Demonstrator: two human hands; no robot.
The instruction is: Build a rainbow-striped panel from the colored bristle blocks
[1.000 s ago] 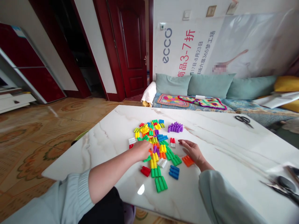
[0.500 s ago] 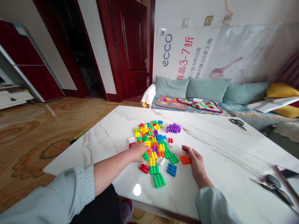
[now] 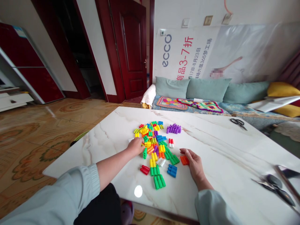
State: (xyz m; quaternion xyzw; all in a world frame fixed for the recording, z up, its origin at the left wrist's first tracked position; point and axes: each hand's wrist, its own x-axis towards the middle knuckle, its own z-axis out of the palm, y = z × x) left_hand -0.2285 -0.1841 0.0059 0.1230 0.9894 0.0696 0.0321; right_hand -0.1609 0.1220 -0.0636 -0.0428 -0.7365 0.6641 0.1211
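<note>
A scatter of small coloured plastic building pieces (image 3: 156, 142) lies on the white marble table (image 3: 217, 150). My left hand (image 3: 136, 146) rests at the scatter's left edge with fingers curled down over pieces there; what it grips is hidden. My right hand (image 3: 194, 161) lies flat on the table with fingers stretched out, its fingertips touching an orange piece (image 3: 184, 160). A purple cluster (image 3: 173, 128) sits at the far right of the scatter. Green (image 3: 159, 181), blue (image 3: 172, 170) and red (image 3: 144, 169) pieces lie nearest me.
Black scissors (image 3: 237, 122) lie far right on the table. Dark tools (image 3: 275, 185) sit at the near right edge. Behind the table stands a sofa (image 3: 206, 93) with teal cushions; a dark red door (image 3: 131, 47) is further back.
My left hand has moved up and left along the scatter's edge, covering the white piece there. My right hand has shifted slightly toward the orange piece. The camera view has tilted a little.
</note>
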